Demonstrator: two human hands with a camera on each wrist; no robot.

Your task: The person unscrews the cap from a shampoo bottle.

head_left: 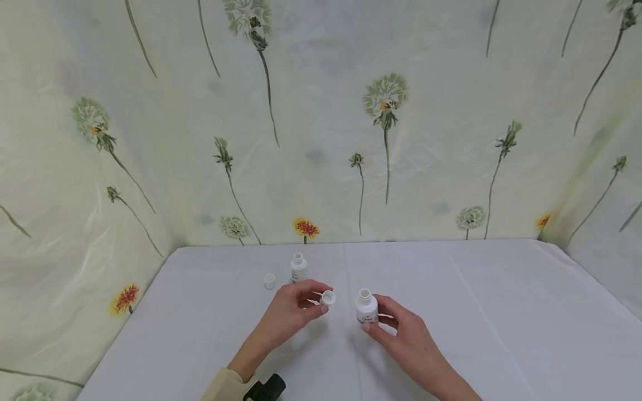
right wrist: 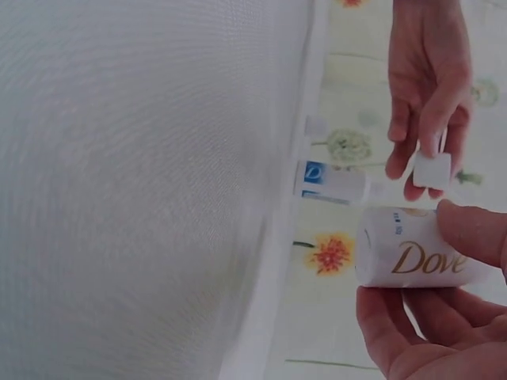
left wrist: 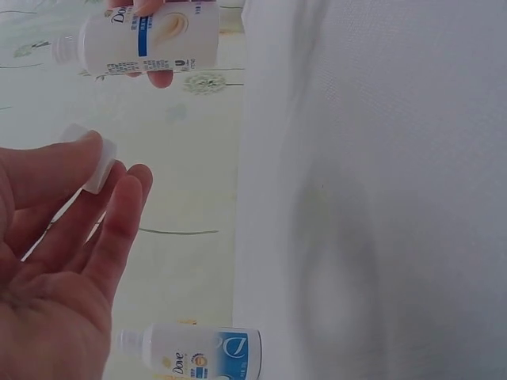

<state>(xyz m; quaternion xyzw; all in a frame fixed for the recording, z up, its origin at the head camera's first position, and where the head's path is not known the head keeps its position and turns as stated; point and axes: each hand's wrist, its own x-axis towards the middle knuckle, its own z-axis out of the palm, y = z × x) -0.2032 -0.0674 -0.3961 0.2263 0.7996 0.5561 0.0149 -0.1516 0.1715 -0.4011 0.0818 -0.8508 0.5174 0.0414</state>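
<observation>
My left hand [head_left: 292,309] pinches a small white cap [head_left: 328,298] between thumb and fingertips, its hollow side showing in the head view. To its right, my right hand [head_left: 408,340] grips a small white Dove bottle [head_left: 366,308] with an uncapped neck, held upright above the table. The right wrist view shows thumb and fingers round this bottle [right wrist: 420,249]. A gap separates cap and bottle. Behind the left hand a second uncapped Dove bottle [head_left: 298,268], with a blue patch on its label, stands on the table. Another white cap [head_left: 270,281] lies left of that bottle.
A white cloth covers the table [head_left: 476,312]. Its far edge meets a backdrop [head_left: 321,122] printed with dandelions. A black device [head_left: 264,388] sits at the left wrist, next to a cream sleeve [head_left: 225,385].
</observation>
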